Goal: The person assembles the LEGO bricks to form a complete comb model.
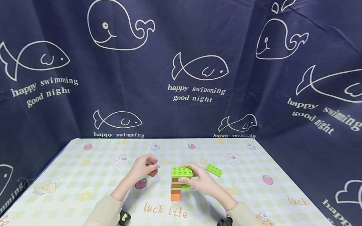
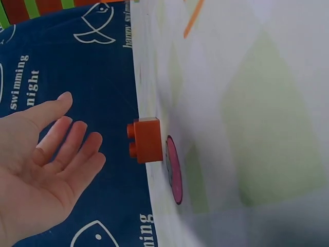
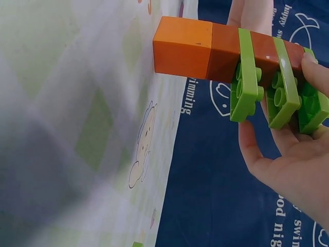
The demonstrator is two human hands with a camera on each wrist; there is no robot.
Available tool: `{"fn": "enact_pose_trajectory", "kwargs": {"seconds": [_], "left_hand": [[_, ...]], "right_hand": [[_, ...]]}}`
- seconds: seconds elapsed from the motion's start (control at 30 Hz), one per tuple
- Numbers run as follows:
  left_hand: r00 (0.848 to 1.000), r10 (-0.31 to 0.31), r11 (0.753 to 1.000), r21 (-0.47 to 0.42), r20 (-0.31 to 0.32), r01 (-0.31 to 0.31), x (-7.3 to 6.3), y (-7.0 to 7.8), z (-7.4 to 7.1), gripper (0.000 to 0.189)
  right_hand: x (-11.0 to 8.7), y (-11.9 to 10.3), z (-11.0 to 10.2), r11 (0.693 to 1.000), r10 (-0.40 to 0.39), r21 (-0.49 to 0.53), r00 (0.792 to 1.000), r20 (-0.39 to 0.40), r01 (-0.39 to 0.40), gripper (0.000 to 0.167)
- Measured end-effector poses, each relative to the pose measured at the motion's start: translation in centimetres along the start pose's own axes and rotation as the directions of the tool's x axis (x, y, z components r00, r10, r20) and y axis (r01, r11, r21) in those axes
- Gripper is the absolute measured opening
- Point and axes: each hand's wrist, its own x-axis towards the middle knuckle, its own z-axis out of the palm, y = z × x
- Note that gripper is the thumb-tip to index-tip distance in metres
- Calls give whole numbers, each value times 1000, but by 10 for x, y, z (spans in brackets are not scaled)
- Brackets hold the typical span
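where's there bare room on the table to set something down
Wide bare cloth lies between the left hand and the cloth's left edge, and from the loose green brick to its right edge. A smaller patch fronts the block tower. The middle is crowded: left hand near an orange brick, right hand gripping the tower, a narrow gap between brick and tower.

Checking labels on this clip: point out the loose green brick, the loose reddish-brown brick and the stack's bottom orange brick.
Loose green brick (image 1: 214, 170): head view, on its studded top.
Loose reddish-brown brick (image 2: 149, 141): left wrist view, on its side.
Bottom orange brick (image 3: 182, 58): right wrist view, on a side face.
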Motion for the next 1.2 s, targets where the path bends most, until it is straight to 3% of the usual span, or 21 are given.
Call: {"fn": "enact_pose_trajectory", "kwargs": {"seconds": [0.3, 0.6, 0.87, 1.2], "left_hand": [[1000, -26, 997, 73, 7, 25, 3, -10, 2, 27], [996, -89, 991, 100, -1, 88, 6, -14, 2, 32], [991, -132, 983, 132, 35, 127, 8, -17, 3, 37], [988, -132, 972, 205, 76, 114, 8, -20, 3, 39]], "right_hand": [[0, 2, 2, 1000, 21, 6, 1000, 9, -21, 41], [1, 2, 2, 1000, 15, -6, 1000, 5, -15, 45], [1, 1, 1, 1000, 10, -7, 1000, -2, -10, 42], [1, 2, 1, 1000, 10, 8, 1000, 1, -11, 46]]}}
